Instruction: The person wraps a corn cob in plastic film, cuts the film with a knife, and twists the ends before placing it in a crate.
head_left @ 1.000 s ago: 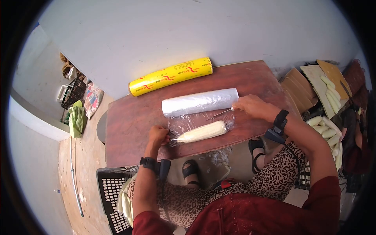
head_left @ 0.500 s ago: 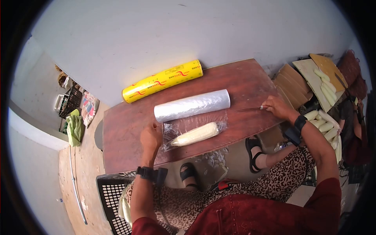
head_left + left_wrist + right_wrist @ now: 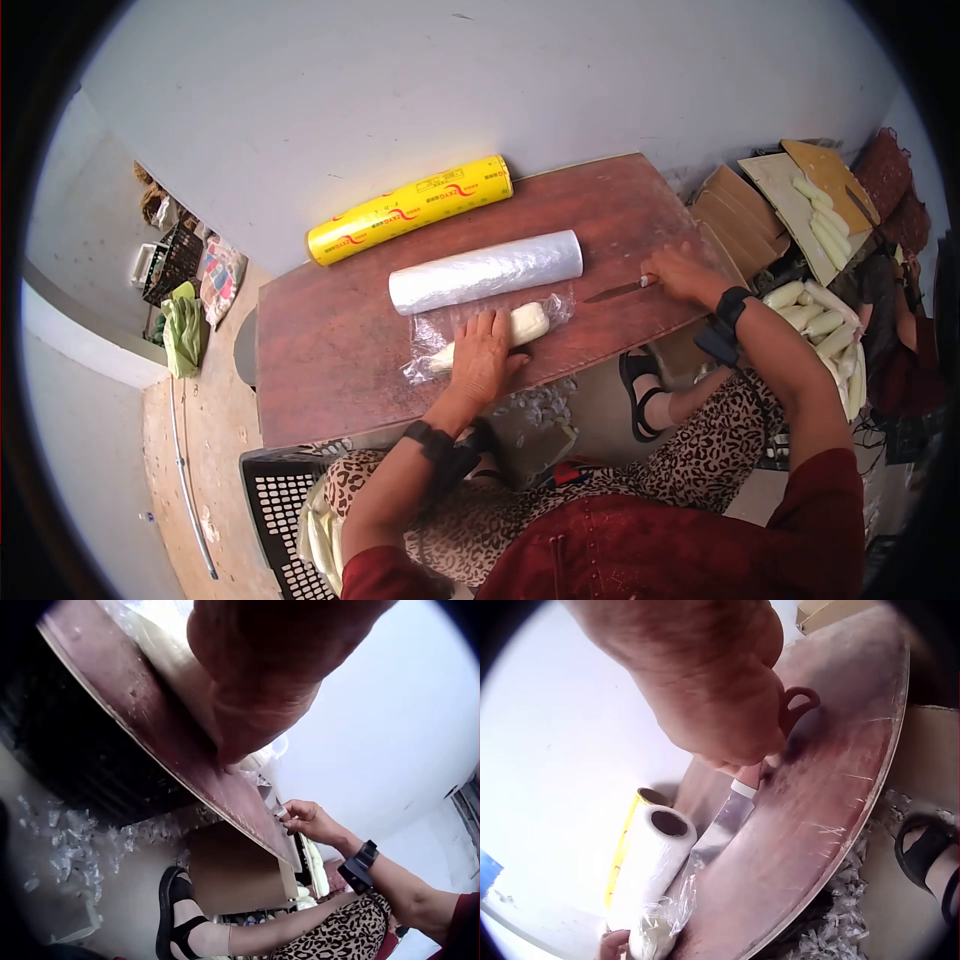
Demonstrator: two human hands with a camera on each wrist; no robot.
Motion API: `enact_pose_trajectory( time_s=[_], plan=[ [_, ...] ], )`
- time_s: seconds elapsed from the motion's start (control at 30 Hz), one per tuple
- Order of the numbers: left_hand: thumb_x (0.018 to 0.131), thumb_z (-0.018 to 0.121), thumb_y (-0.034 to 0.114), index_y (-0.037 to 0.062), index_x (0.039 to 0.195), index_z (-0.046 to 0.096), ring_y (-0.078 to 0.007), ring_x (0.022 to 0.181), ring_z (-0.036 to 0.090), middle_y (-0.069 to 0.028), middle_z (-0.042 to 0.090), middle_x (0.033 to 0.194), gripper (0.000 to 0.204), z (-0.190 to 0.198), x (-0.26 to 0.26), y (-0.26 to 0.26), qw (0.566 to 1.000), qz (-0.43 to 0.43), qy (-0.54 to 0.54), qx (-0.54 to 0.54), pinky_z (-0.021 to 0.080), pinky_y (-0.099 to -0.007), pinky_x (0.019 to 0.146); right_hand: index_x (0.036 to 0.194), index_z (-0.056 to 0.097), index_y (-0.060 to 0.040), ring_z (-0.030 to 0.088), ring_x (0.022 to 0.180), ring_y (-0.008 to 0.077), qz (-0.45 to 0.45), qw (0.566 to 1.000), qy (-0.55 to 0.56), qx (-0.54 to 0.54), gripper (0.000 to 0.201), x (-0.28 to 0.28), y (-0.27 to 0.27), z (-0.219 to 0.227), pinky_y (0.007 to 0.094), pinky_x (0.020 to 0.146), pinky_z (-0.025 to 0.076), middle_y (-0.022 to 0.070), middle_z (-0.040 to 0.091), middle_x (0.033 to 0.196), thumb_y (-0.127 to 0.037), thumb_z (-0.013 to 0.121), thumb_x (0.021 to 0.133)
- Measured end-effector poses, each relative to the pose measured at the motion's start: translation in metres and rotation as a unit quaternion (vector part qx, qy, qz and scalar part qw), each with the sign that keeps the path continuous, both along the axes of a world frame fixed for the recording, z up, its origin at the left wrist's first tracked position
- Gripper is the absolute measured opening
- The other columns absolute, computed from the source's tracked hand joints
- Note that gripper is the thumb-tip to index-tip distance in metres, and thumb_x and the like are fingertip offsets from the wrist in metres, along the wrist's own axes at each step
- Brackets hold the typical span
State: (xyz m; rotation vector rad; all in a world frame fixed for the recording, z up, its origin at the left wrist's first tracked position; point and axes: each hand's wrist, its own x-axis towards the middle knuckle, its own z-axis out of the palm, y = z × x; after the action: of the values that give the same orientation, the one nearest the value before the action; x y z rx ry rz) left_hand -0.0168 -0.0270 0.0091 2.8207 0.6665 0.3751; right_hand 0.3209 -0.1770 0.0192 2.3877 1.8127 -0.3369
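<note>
The left hand [image 3: 482, 362] lies open on the corn cob [image 3: 530, 322], apparently without gripping, over film [image 3: 558, 306] on the worktop [image 3: 320, 350]. Lopsided pressure could roll it and crease the film; the knife [image 3: 612, 292] gripped in the right hand [image 3: 688, 275] could nick either if swung inward.

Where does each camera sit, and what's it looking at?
Head: on the head, facing forward and down at a reddish-brown wooden table; left hand and right hand show.
Left wrist: strapped there, facing past the left hand along the table's edge; right hand and leopard-print trousers show.
Right wrist: strapped there, facing past the right hand to its silver-bladed knife; left fingers show.
Head and right wrist both show the shiny white film roll.
</note>
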Motion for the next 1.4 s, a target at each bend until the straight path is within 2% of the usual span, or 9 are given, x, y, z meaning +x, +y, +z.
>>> enact_pose_trajectory(
  time_s=[0.07, 0.17, 0.23, 0.33, 0.43, 0.7, 1.0, 1.3, 1.4],
  plan=[
    [0.068, 0.077, 0.026, 0.0026, 0.119, 0.049, -0.0337, 0.104, 0.050, -0.0157, 0.052, 0.111, 0.063, -0.003, 0.005, 0.002, 1.000, 0.020, 0.009, 0.000, 0.039, -0.0428, 0.088, 0.103, 0.061, -0.0124, 0.048, 0.101, 0.0282, 0.000, 0.998, -0.059, 0.004, 0.021, -0.004, 0.006, 0.005, 0.0461, 0.080, 0.032, 0.0084, 0.055, 0.105, -0.010, 0.062, 0.082],
    [0.067, 0.077, 0.025, 0.0034, 0.117, 0.050, -0.0331, 0.103, 0.050, -0.0149, 0.054, 0.109, 0.061, -0.008, 0.008, 0.004, 0.999, 0.031, 0.009, 0.003, 0.039, -0.0428, 0.087, 0.117, 0.056, -0.0129, 0.047, 0.107, 0.0288, 0.014, 0.993, 0.011, 0.113, 0.034, -0.027, 0.027, 0.025, 0.0463, 0.084, 0.033, 0.0093, 0.050, 0.116, -0.012, 0.062, 0.083],
    [0.067, 0.077, 0.024, 0.0039, 0.116, 0.050, -0.0329, 0.103, 0.050, -0.0144, 0.054, 0.108, 0.059, -0.010, 0.008, 0.004, 1.000, 0.019, -0.008, 0.010, 0.040, -0.0427, 0.087, 0.128, 0.048, -0.0143, 0.045, 0.112, 0.0299, 0.059, 0.968, 0.038, 0.241, 0.049, -0.044, 0.046, 0.026, 0.0460, 0.089, 0.034, 0.0098, 0.045, 0.124, -0.011, 0.064, 0.082],
    [0.066, 0.078, 0.023, 0.0035, 0.116, 0.050, -0.0331, 0.103, 0.050, -0.0139, 0.054, 0.108, 0.060, -0.011, 0.006, 0.003, 1.000, -0.005, -0.015, 0.020, 0.040, -0.0428, 0.088, 0.131, 0.047, -0.0150, 0.042, 0.117, 0.0301, 0.132, 0.949, 0.020, 0.285, 0.053, -0.071, 0.068, 0.026, 0.0464, 0.092, 0.034, 0.0102, 0.045, 0.125, -0.013, 0.065, 0.082],
    [0.066, 0.078, 0.022, 0.0032, 0.117, 0.051, -0.0329, 0.102, 0.050, -0.0135, 0.054, 0.107, 0.061, -0.005, 0.002, -0.004, 1.000, -0.029, 0.000, 0.004, 0.040, -0.0428, 0.088, 0.130, 0.047, -0.0143, 0.042, 0.116, 0.0292, 0.154, 0.966, -0.008, 0.209, 0.052, -0.090, 0.087, 0.018, 0.0462, 0.090, 0.034, 0.0097, 0.045, 0.125, -0.014, 0.066, 0.082],
    [0.065, 0.078, 0.019, 0.0051, 0.118, 0.052, -0.0319, 0.098, 0.052, -0.0115, 0.054, 0.103, 0.061, 0.008, -0.012, -0.025, 0.995, -0.070, 0.052, -0.057, 0.042, -0.0425, 0.084, 0.130, 0.048, -0.0155, 0.043, 0.110, 0.0269, 0.116, 0.964, -0.037, 0.235, 0.048, -0.088, 0.112, 0.001, 0.0456, 0.085, 0.037, 0.0072, 0.047, 0.116, -0.019, 0.063, 0.085],
    [0.067, 0.080, 0.021, 0.0023, 0.115, 0.052, -0.0399, 0.101, 0.056, -0.0201, 0.060, 0.104, 0.058, 0.014, -0.013, -0.016, 0.973, -0.120, 0.059, -0.189, 0.045, -0.0450, 0.086, 0.128, 0.049, -0.0147, 0.044, 0.109, 0.0261, 0.129, 0.963, -0.033, 0.235, 0.048, -0.087, 0.113, 0.004, 0.0470, 0.085, 0.035, 0.0075, 0.048, 0.114, -0.028, 0.064, 0.085],
    [0.072, 0.078, 0.023, 0.0017, 0.108, 0.058, -0.0383, 0.093, 0.062, -0.0210, 0.065, 0.096, 0.047, 0.024, -0.014, -0.008, 0.934, -0.127, 0.054, -0.328, 0.048, -0.0420, 0.080, 0.123, 0.052, -0.0146, 0.048, 0.106, 0.0260, 0.084, 0.968, -0.075, 0.226, 0.049, -0.103, 0.121, 0.012, 0.0479, 0.082, 0.033, 0.0100, 0.053, 0.110, -0.044, 0.061, 0.085],
    [0.075, 0.077, 0.024, 0.0028, 0.114, 0.060, -0.0313, 0.089, 0.065, -0.0173, 0.067, 0.093, 0.047, 0.028, -0.014, -0.005, 0.907, -0.156, 0.098, -0.380, 0.049, -0.0364, 0.078, 0.123, 0.053, -0.0151, 0.049, 0.103, 0.0256, 0.072, 0.970, -0.075, 0.220, 0.049, -0.105, 0.124, 0.014, 0.0459, 0.080, 0.032, 0.0088, 0.053, 0.108, -0.043, 0.062, 0.084]
  ],
)
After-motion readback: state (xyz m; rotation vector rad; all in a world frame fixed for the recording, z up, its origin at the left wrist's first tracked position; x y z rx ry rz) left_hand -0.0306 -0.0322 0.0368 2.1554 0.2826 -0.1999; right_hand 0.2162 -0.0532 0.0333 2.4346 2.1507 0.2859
